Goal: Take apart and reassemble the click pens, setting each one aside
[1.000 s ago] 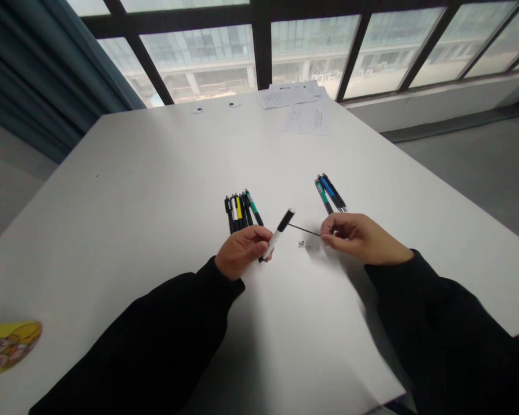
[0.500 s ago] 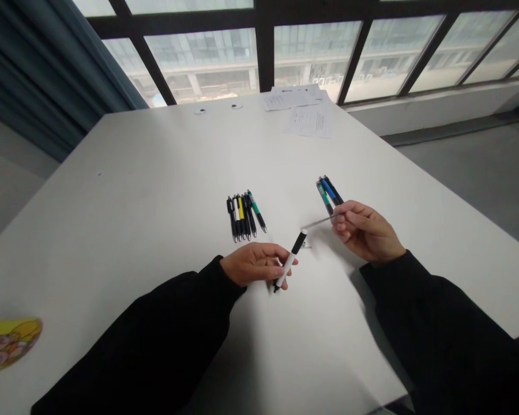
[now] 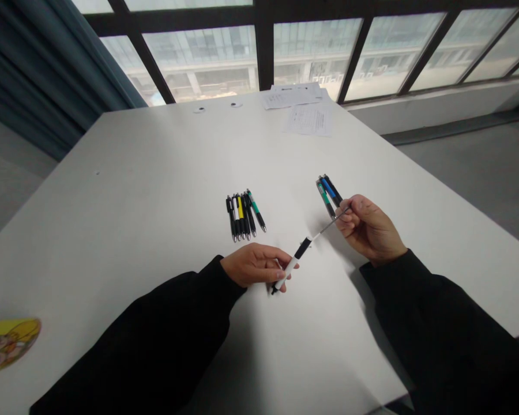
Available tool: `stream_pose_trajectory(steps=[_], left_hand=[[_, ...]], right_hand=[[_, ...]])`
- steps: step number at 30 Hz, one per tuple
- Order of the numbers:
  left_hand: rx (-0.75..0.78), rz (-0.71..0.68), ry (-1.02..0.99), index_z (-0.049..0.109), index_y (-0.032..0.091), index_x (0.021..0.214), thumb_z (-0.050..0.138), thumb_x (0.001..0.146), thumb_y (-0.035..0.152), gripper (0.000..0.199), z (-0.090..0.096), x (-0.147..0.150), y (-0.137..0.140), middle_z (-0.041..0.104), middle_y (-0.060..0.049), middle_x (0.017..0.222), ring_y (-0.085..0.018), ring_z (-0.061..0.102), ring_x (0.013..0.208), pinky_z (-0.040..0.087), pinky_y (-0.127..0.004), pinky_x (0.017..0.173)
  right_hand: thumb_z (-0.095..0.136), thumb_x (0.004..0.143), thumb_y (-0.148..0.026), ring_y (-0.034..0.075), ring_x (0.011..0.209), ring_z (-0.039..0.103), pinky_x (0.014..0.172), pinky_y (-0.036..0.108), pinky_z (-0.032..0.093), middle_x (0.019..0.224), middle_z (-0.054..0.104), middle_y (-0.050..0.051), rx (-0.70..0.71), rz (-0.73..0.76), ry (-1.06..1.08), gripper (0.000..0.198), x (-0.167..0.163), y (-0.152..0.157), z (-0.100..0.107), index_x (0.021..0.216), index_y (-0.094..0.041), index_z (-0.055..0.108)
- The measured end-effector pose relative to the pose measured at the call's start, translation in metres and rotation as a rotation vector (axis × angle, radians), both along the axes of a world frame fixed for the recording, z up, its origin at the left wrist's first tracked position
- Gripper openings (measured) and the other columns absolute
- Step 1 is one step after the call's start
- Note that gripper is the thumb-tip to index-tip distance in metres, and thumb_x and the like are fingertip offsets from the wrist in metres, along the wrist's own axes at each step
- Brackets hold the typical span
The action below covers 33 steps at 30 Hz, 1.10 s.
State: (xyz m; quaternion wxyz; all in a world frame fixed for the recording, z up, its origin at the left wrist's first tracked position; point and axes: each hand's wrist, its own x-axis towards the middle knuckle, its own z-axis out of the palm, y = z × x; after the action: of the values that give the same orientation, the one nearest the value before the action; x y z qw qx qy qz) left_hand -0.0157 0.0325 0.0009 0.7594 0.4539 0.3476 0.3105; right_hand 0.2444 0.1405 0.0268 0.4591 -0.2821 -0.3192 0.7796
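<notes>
Left grip [image 3: 257, 268] is pinched around a white pen barrel [image 3: 293, 264] with a black front section, holding it low over the worktop [image 3: 155, 173] and angled up toward the right. Right grip [image 3: 365, 225] is closed on a thin refill rod [image 3: 332, 221], fingertips clamped on its far end. The rod's near end sits right at the black tip of the barrel; can't tell if it's actually inside or just touching. Both arms are in black sleeves.

Behind the left hand there's a neat row of pens [image 3: 243, 212] lying side by side, black, white, yellow and green ones. Just past the right hand sits a smaller bunch of pens [image 3: 327, 191], blue and green, touching each other. Some printed sheets [image 3: 305, 112] lie at the far edge by the window, and a yellow sticker thing [image 3: 6, 343] peeks in at the near left.
</notes>
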Motion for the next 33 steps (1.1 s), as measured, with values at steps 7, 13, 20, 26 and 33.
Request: stream_pose_trajectory(steps=[7, 13, 20, 26, 33], left_hand=[[-0.016, -0.003, -0.010, 0.072, 0.008, 0.104, 0.084, 0.074, 0.033, 0.041, 0.003, 0.000, 0.001, 0.071, -0.008, 0.080, -0.019, 0.073, 0.066, 0.058, -0.028, 0.061], [-0.020, 0.012, 0.011, 0.073, 0.009, 0.105, 0.082, 0.076, 0.032, 0.039, 0.005, 0.001, 0.000, 0.071, -0.007, 0.080, -0.017, 0.072, 0.062, 0.056, -0.024, 0.058], [-0.020, 0.037, 0.026, 0.071, 0.009, 0.104, 0.083, 0.076, 0.032, 0.038, 0.003, 0.002, 0.002, 0.071, -0.006, 0.080, -0.015, 0.070, 0.062, 0.055, -0.023, 0.059], [-0.045, 0.046, 0.053, 0.070, 0.009, 0.101, 0.086, 0.071, 0.034, 0.042, 0.003, 0.005, 0.002, 0.070, -0.005, 0.075, -0.014, 0.069, 0.059, 0.054, -0.022, 0.055], [0.013, 0.083, 0.137, 0.066, 0.010, 0.095, 0.085, 0.070, 0.031, 0.038, 0.004, 0.008, 0.002, 0.062, 0.002, 0.059, -0.009, 0.061, 0.049, 0.047, -0.017, 0.047]], right_hand=[[0.091, 0.067, -0.028, 0.003, 0.058, 0.053, 0.048, 0.007, 0.046, 0.066, 0.057, -0.003, 0.025, -0.014, -0.004, 0.027, 0.000, 0.000, -0.001, 0.074, -0.016, 0.067], [0.088, 0.071, -0.031, 0.007, 0.059, 0.056, 0.050, 0.016, 0.047, 0.069, 0.062, -0.001, 0.141, -0.024, -0.153, 0.021, -0.001, -0.002, -0.003, 0.076, -0.019, 0.071], [0.088, 0.069, -0.034, 0.014, 0.054, 0.060, 0.048, 0.025, 0.049, 0.061, 0.068, 0.004, 0.273, 0.219, -0.341, 0.023, -0.010, -0.012, -0.006, 0.075, -0.016, 0.076], [0.087, 0.071, -0.033, 0.012, 0.054, 0.058, 0.050, 0.025, 0.049, 0.063, 0.069, 0.004, 0.330, 0.286, -0.366, 0.021, -0.013, -0.015, -0.007, 0.074, -0.015, 0.077], [0.087, 0.070, -0.034, 0.011, 0.053, 0.055, 0.048, 0.023, 0.045, 0.062, 0.066, 0.003, 0.291, 0.306, -0.391, 0.023, -0.013, -0.016, -0.005, 0.070, -0.014, 0.076]])
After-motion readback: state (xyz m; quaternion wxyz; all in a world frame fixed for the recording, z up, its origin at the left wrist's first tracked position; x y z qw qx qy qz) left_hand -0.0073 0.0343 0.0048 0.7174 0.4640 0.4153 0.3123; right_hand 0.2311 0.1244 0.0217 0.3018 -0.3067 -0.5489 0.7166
